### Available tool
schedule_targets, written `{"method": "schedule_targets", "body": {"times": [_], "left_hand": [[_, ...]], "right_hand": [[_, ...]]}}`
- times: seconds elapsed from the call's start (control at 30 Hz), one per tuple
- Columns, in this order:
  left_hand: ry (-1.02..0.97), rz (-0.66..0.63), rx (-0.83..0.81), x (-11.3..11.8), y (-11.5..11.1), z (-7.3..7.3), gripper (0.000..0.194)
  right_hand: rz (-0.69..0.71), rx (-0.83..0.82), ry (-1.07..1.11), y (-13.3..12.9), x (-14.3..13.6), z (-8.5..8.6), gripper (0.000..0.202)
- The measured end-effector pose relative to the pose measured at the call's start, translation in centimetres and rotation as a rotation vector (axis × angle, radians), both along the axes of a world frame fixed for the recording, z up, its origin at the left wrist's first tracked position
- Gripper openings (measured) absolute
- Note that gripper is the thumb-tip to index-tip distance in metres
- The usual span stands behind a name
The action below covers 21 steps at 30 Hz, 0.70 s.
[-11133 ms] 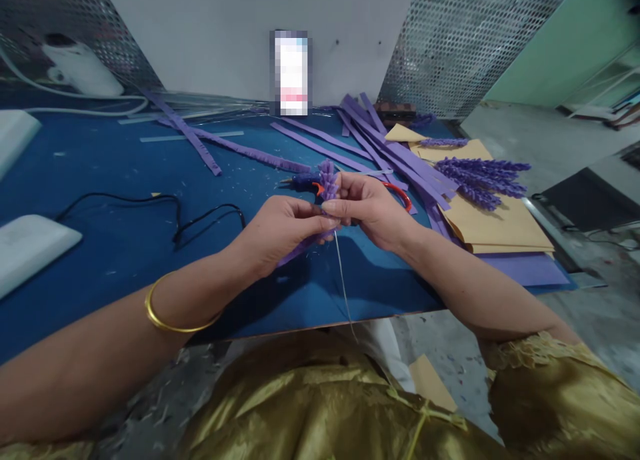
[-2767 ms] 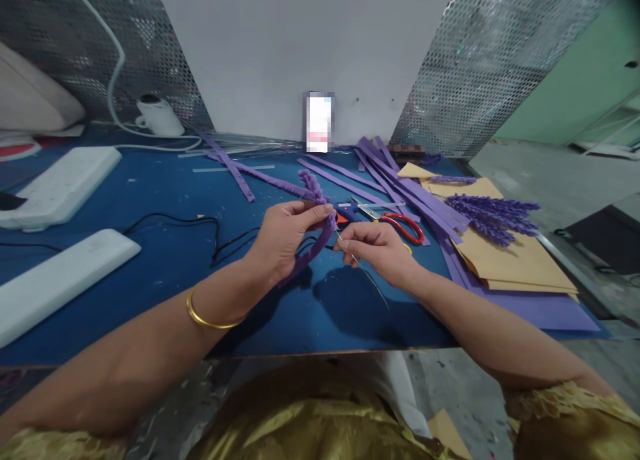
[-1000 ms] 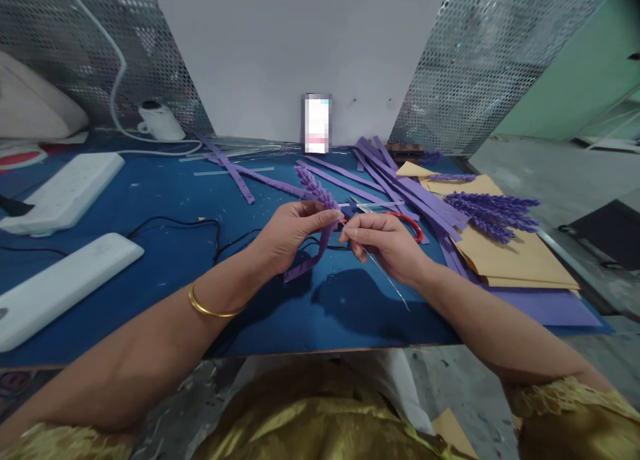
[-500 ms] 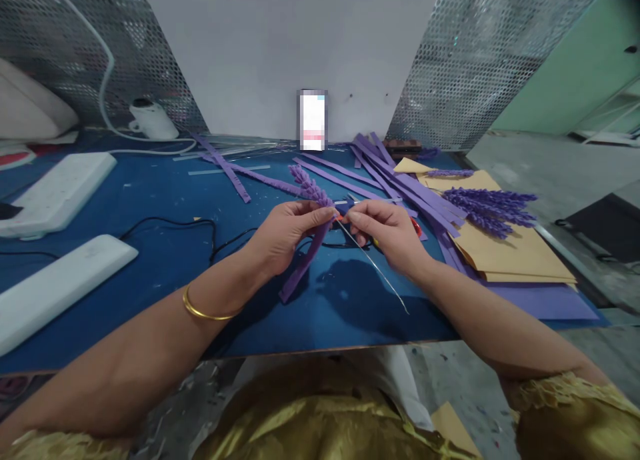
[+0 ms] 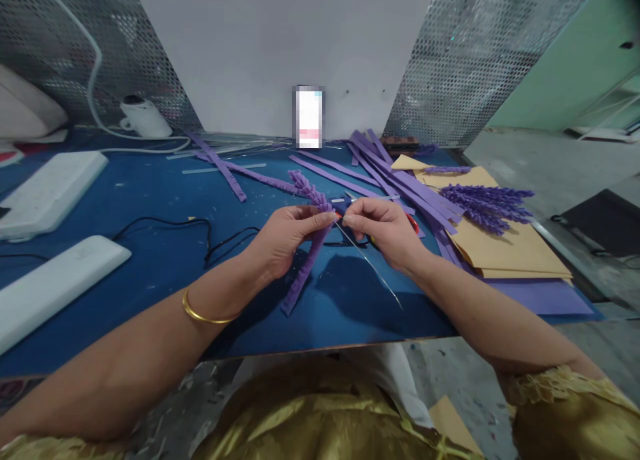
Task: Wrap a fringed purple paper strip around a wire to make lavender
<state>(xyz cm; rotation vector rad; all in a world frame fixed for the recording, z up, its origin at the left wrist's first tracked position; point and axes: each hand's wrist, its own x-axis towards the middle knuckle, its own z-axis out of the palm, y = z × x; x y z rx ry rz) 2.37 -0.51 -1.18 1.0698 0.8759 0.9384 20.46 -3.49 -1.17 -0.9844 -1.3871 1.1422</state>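
My left hand pinches the lower end of a purple lavender flower between thumb and fingers. A fringed purple strip hangs down from this grip, and a thin wire stem slants away to the lower right. Close beside it, my right hand has its thumb and fingertips pressed together; whatever they hold is too small or hidden to name. A bit of red or orange shows between the two hands. Behind the right hand, scissors are partly covered.
Purple strips lie at the back right. Finished lavender stems rest on tan sheets. A bright phone leans on the back panel. At left are white boxes, a black cable and a white mug.
The hanging strip has turned, so its fringed side now shows. Both hands keep nearly the same place. The whole view has shifted slightly.
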Motion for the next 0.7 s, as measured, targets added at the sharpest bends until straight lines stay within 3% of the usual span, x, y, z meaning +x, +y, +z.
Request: {"method": "schedule_targets", "body": {"times": [0.3,0.37,0.43,0.53,0.6,0.7], "left_hand": [[-0.046,0.036,-0.049,0.0,0.1,0.1,0.028],[-0.052,0.058,-0.057,0.1,0.1,0.1,0.03],[-0.06,0.08,-0.058,0.1,0.0,0.2,0.031],[-0.069,0.109,-0.053,0.3,0.0,0.2,0.035],[-0.074,0.125,-0.05,0.3,-0.1,0.2,0.037],[-0.081,0.138,-0.054,0.4,-0.2,0.0,0.036]], "right_hand": [[-0.134,0.148,0.121,0.9,0.9,0.5,0.024],[-0.183,0.141,-0.035,1.4,1.5,0.5,0.031],[-0.165,0.103,-0.346,1.9,2.1,0.3,0.035],[-0.052,0.142,-0.694,2.2,2.7,-0.1,0.012],[-0.074,0.211,-0.767,2.0,2.7,-0.1,0.004],[-0.181,0.216,-0.681,1.3,2.2,0.4,0.025]]}}
